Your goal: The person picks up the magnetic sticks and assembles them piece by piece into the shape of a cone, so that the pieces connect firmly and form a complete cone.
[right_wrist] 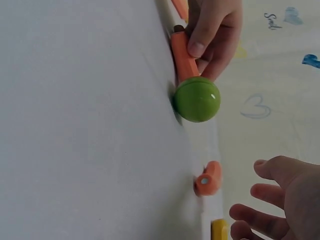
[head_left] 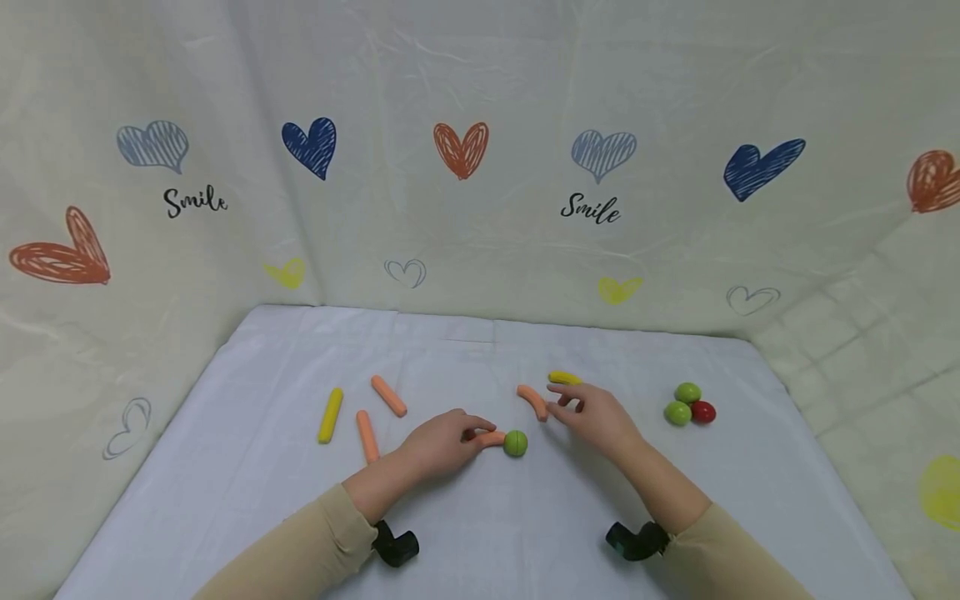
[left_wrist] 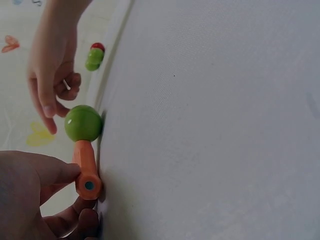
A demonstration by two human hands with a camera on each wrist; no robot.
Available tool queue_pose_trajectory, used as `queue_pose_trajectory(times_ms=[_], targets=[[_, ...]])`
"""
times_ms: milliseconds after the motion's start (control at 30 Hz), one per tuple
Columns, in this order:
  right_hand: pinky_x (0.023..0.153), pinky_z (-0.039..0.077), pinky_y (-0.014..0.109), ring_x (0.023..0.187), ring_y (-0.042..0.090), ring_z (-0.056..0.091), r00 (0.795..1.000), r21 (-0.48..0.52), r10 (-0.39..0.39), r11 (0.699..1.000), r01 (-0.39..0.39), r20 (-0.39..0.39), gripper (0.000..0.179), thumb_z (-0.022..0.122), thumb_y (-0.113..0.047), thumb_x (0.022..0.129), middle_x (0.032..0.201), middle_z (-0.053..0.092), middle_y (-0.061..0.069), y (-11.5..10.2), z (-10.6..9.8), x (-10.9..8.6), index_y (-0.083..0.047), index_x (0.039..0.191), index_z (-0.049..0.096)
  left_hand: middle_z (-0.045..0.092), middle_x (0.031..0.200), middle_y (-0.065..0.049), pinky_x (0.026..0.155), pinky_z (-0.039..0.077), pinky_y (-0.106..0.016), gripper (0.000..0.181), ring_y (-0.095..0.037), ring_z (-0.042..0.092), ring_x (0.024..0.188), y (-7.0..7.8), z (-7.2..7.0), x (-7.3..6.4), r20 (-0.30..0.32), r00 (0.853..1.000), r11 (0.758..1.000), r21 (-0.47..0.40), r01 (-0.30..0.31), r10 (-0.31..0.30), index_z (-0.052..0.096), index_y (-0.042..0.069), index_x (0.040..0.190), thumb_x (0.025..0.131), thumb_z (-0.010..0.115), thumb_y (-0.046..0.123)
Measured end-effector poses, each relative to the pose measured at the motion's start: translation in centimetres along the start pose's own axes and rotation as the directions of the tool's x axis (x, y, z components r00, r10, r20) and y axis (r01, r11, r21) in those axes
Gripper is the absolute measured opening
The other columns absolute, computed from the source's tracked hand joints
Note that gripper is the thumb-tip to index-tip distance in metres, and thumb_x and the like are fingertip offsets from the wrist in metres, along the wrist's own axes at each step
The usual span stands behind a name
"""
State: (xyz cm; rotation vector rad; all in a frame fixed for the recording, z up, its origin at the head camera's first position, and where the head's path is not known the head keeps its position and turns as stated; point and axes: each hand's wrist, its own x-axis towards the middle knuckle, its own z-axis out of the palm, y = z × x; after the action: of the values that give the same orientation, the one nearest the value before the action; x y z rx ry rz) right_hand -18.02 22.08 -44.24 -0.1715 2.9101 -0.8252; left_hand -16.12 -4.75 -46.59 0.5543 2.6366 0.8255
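Note:
My left hand [head_left: 441,443] pinches a short orange stick [left_wrist: 86,162] between thumb and fingers, low over the white cloth. A green ball [head_left: 515,443] touches the far end of that stick; in the right wrist view the two sit end to end. My right hand [head_left: 596,418] is off to the right with its fingers parted and nothing between them. Beside its fingertips lies a curved orange stick [head_left: 533,402], whose round end spot shows in the right wrist view. Just behind this hand is a curved yellow stick [head_left: 564,377], partly covered by the fingers.
Left on the table [head_left: 247,467] lie a straight yellow stick [head_left: 330,415] and two straight orange sticks, one farther back [head_left: 389,396] and one [head_left: 367,435] partly behind my left forearm. At the right, two green balls [head_left: 678,413] and a red ball [head_left: 702,412] cluster together.

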Motion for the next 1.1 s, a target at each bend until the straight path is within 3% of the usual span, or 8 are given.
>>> queue_pose_trajectory(times_ms=[433,700,867,1100], targets=[[0.063,0.045,0.03,0.071,0.014,0.055,0.998,0.01,0.044,0.999,-0.044,0.044,0.043,0.071,-0.033,0.092,0.1,0.067,0.001,-0.9,1.0,1.4,-0.015,0.131,0.067,0.057,0.09,0.011,0.071,0.045,-0.029,0.033,-0.006,0.054,0.076,-0.2,0.1,0.1,-0.003,1.0,1.0,0.008,0.001,-0.001,0.066,0.036,0.13,0.099,0.058,0.042],[0.063,0.043,0.03,0.07,0.013,0.053,0.998,0.017,0.036,0.999,-0.036,0.045,0.043,0.074,-0.033,0.09,0.088,0.063,-0.003,-1.1,2.3,2.4,-0.013,0.128,0.069,0.057,0.09,0.01,0.069,0.044,-0.029,0.033,-0.007,0.054,0.074,-0.1,0.1,0.1,0.006,1.0,1.0,0.009,-0.012,0.012,0.065,0.036,0.131,0.099,0.06,0.036],[0.067,0.043,0.031,0.077,0.015,0.051,1.0,-0.037,0.016,0.999,-0.015,0.012,0.041,0.072,-0.035,0.091,0.089,0.061,-0.003,-1.2,2.8,3.0,-0.015,0.126,0.07,0.057,0.091,0.01,0.07,0.044,-0.029,0.033,-0.008,0.054,0.074,-0.1,0.1,-0.1,0.003,1.0,1.0,0.003,-0.008,0.008,0.065,0.036,0.131,0.099,0.06,0.037],[0.067,0.044,0.031,0.074,0.015,0.052,1.0,-0.053,-0.014,0.999,0.013,-0.019,0.036,0.071,-0.034,0.092,0.086,0.061,-0.003,-1.5,3.1,3.5,-0.015,0.123,0.073,0.06,0.095,0.009,0.071,0.044,-0.029,0.032,-0.008,0.055,0.076,-0.1,0.0,-0.1,-0.009,1.0,1.0,0.008,-0.009,0.009,0.066,0.036,0.131,0.099,0.06,0.038]])
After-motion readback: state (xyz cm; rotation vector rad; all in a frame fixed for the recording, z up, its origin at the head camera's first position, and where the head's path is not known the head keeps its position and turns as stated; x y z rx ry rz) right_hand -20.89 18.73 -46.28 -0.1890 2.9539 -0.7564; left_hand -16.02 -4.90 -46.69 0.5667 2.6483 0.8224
